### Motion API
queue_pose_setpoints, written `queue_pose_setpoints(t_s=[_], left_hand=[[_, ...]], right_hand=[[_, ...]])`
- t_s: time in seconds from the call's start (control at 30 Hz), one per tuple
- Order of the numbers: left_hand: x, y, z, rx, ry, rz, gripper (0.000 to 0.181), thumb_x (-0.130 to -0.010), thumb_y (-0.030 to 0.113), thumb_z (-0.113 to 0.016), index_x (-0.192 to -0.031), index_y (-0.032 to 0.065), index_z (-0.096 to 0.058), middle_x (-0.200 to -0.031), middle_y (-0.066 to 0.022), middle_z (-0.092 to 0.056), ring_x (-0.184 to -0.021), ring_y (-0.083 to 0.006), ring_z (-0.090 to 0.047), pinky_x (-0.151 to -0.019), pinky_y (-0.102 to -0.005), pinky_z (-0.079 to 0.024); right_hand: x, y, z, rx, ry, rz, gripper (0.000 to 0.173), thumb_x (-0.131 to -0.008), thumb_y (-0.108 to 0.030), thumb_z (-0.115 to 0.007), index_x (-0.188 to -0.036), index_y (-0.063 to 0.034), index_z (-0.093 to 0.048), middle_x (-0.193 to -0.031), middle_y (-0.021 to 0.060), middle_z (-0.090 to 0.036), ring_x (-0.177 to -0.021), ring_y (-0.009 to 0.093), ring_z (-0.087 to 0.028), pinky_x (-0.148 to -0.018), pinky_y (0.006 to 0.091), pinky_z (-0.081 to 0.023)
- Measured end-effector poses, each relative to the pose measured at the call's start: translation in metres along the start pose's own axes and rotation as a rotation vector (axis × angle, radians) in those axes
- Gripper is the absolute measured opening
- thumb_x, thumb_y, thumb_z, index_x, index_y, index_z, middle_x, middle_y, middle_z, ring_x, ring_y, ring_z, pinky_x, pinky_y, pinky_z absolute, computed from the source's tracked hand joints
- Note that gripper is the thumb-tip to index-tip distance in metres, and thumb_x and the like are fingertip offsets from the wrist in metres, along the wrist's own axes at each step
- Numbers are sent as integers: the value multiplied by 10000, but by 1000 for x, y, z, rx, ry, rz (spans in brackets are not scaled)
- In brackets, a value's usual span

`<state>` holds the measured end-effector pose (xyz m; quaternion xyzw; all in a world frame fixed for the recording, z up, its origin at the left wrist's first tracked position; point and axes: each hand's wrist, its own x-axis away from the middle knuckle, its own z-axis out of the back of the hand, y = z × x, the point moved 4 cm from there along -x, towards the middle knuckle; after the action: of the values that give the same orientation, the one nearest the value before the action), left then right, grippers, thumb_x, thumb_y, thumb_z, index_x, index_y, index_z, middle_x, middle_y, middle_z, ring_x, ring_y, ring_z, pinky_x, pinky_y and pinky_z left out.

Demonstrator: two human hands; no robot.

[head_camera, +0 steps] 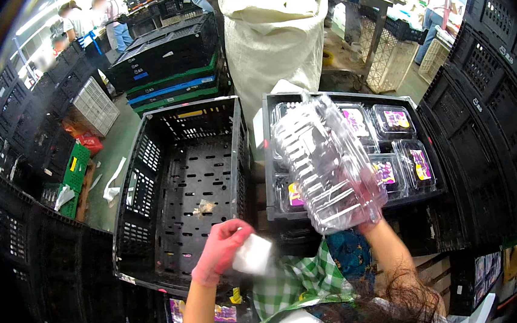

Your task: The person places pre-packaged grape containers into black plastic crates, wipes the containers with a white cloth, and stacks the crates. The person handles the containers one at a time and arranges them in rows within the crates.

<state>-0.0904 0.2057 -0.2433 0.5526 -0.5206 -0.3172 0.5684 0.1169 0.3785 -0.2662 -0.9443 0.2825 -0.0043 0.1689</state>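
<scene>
My left hand (223, 248), in a pink glove, grips a small white rectangular piece (252, 254), blurred, near the front edge of an empty black plastic crate (236, 163). A light scrap (204, 207) lies on that crate's slotted floor. In my right hand (370, 198), also gloved, is a stack of nested clear plastic clamshell containers (325, 165), tilted above a second black crate (349, 94). Closed clear clamshells (392, 121) with purple and yellow labels sit in that crate, partly hidden by the stack.
A large white woven sack (274, 46) stands beyond the crates. Stacked black crates (476, 98) rise at the right and left. More labelled packs (225, 313) lie low in front of me. A metal table (375, 1) and people (115, 24) are farther back.
</scene>
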Motion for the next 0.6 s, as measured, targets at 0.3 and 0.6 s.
queue_pose_setpoints(t_s=[0.3, 0.6], left_hand=[[14, -48, 29, 354, 168, -117, 251, -756, 261, -597, -701, 24, -540, -635, -2, -543, -552, -68, -490, -505, -199, -386], [25, -52, 40, 158, 304, -138, 306, -750, 292, -599, -627, 26, -511, -584, -5, -519, -517, -64, -455, -472, -194, -345]], right_hand=[[-54, -158, 30, 1137, -151, -133, 537, -716, -242, -515, -1185, -15, -385, -1121, 139, -481, -1007, 193, -479, -810, 313, -421], [-159, -71, 39, 1386, -160, -870, 491, -643, -41, -548, -1128, -27, -473, -1038, 89, -549, -868, 125, -531, -782, 228, -407]])
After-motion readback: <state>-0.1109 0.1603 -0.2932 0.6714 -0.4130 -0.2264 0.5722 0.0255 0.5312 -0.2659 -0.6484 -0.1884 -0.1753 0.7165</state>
